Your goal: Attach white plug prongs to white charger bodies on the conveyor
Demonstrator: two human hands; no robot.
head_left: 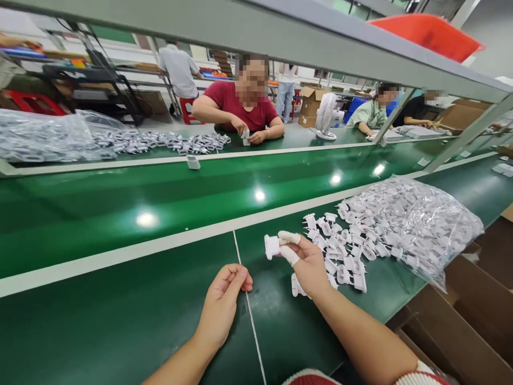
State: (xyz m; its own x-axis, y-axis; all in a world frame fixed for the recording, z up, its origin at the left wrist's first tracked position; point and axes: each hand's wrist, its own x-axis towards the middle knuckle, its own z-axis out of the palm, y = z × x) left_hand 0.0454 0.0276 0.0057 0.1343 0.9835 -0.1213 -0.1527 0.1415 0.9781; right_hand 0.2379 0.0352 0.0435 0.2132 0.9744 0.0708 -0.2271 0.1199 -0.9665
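Note:
My right hand (306,264) pinches a small white plastic plug part (272,246) between thumb and forefinger, both wearing white finger cots. It hovers just left of a spread of several similar white parts (340,251) on the green bench (120,321). My left hand (224,302) rests on the bench with its fingers curled loosely and nothing in it, a short way left of and below the right hand.
A clear plastic bag of white parts (412,224) lies at right. The green conveyor belt (160,198) runs across, with one white piece (193,162) at its far edge. A person in red (244,107) works opposite beside more parts (160,141). Cardboard boxes (476,326) stand at lower right.

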